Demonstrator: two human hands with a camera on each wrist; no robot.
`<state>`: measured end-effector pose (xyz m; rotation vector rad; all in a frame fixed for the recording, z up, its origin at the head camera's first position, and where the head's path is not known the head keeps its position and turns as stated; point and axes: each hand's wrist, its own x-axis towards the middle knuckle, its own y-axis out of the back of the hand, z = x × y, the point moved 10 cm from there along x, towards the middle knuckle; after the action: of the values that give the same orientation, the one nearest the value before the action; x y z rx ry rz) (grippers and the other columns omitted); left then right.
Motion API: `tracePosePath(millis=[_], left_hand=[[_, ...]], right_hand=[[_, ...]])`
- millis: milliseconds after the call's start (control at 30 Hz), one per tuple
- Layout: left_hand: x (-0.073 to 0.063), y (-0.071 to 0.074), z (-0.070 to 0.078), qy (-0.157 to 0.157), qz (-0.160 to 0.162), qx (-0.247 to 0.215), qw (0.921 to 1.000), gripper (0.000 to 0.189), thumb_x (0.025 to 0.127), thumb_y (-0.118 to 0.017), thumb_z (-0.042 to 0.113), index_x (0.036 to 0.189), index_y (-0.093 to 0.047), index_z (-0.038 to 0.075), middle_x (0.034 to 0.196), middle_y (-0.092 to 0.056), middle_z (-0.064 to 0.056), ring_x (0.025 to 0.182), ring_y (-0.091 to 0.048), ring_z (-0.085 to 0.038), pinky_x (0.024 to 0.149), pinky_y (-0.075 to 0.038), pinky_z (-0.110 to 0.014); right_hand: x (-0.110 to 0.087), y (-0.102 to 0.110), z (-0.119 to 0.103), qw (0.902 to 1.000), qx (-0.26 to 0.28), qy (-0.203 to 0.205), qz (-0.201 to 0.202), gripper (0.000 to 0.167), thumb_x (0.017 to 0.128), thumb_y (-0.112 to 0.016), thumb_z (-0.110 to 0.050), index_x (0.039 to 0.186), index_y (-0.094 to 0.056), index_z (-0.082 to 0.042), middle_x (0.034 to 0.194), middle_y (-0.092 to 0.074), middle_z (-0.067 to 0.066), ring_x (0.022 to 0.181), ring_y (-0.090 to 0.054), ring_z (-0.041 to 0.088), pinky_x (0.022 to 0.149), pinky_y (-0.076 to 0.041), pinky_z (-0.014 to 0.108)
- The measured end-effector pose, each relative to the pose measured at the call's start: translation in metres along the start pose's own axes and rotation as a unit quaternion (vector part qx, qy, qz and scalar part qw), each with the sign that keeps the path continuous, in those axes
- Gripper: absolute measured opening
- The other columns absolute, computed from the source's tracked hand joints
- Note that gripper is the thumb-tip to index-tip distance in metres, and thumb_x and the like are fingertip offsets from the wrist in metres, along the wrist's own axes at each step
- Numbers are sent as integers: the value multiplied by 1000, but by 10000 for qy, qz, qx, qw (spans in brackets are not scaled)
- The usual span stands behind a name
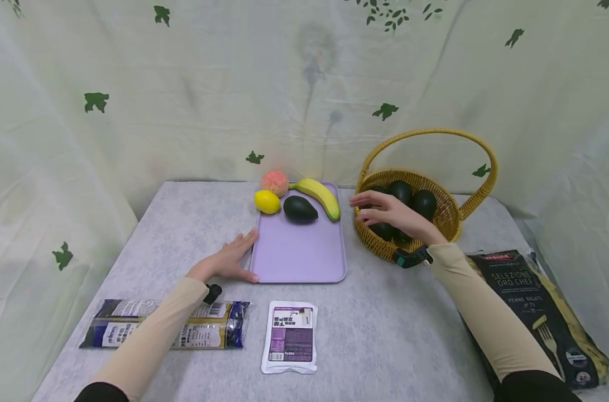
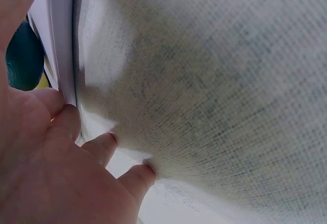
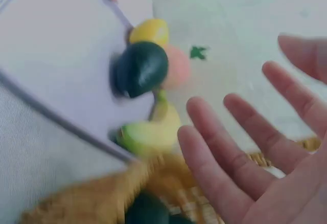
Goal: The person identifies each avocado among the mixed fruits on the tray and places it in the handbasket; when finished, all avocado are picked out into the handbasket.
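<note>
My left hand [image 1: 229, 258] rests beside the lilac tray [image 1: 304, 262], fingers spread, its fingertips and thumb at the tray's left edge. In the left wrist view its fingers [image 2: 135, 180] reach down to the tablecloth. Over the left side of the wicker basket [image 1: 377, 244] hovers my right hand [image 1: 392, 215], fingers extended and holding nothing. Several avocados [image 1: 424, 203] lie in the basket, some partly hidden by that hand. Toward the tray's far end are one avocado [image 1: 300, 210], a banana [image 1: 320, 195], a lemon [image 1: 267, 201] and a pinkish round fruit [image 1: 274, 182].
A dark bag of penne pasta [image 1: 530, 312] lies at the right, below the basket. Under my left forearm is a long blue and gold packet [image 1: 198, 332]. A white and purple pouch [image 1: 290, 338] lies in front of the tray. The basket's tall handle [image 1: 435, 132] arches above it.
</note>
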<state>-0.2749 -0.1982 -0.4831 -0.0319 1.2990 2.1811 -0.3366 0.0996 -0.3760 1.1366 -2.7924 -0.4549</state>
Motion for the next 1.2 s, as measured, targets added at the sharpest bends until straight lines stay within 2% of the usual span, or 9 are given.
tracePosePath(millis=[133, 233, 400, 633, 800, 967, 1200], left_hand=[[-1, 0, 0, -1, 13, -38, 10000, 116, 76, -77, 44, 150, -2, -4, 157, 3, -22, 139, 4, -48, 107, 2, -67], [-1, 0, 0, 4, 20, -34, 10000, 117, 76, -78, 45, 150, -2, -4, 157, 3, -22, 140, 4, -48, 107, 2, -67], [1, -1, -1, 6, 6, -39, 10000, 117, 76, -77, 45, 150, -2, -4, 157, 3, -22, 140, 4, -48, 107, 2, -67], [0, 0, 2, -4, 31, -49, 10000, 117, 76, -78, 44, 150, -2, -4, 156, 2, -23, 140, 4, -48, 107, 1, -67], [-1, 1, 2, 2, 33, -12, 10000, 117, 76, -78, 45, 151, -2, -4, 157, 2, -22, 140, 4, -47, 107, 2, -67], [-2, 1, 0, 56, 32, -41, 10000, 116, 77, -77, 44, 151, -2, -4, 157, 3, -22, 140, 4, -47, 107, 2, -67], [-3, 2, 2, 13, 41, -11, 10000, 115, 77, -77, 43, 150, -2, -5, 156, 2, -23, 140, 4, -48, 107, 1, -67]], right_hand=[[30, -20, -2, 9998, -83, 41, -188, 44, 97, -55, -15, 138, -46, -3, 140, -45, 16, 119, -52, 33, 96, -44, 54], [51, -32, -1, 9994, -261, 7, -236, 44, 96, -57, -16, 137, -48, -5, 141, -45, 14, 127, -43, 31, 98, -43, 51], [82, -46, 2, 9989, -428, -120, -160, 46, 95, -60, -16, 138, -47, -7, 144, -41, 10, 133, -35, 34, 102, -40, 46], [118, -61, 8, 9988, -495, -31, 23, 50, 91, -62, -6, 138, -47, -2, 144, -40, 11, 133, -33, 40, 109, -30, 50], [134, -70, 12, 9969, -725, -1, 290, 51, 88, -64, -1, 136, -48, 2, 143, -42, 15, 135, -32, 36, 112, -25, 47], [143, -77, 17, 9929, -1076, -148, 488, 51, 88, -65, -2, 136, -51, -1, 144, -43, 13, 131, -37, 30, 109, -29, 44], [153, -88, 26, 9830, -1704, -24, 690, 50, 83, -67, 4, 131, -56, -1, 137, -51, 14, 124, -42, 28, 108, -29, 39]])
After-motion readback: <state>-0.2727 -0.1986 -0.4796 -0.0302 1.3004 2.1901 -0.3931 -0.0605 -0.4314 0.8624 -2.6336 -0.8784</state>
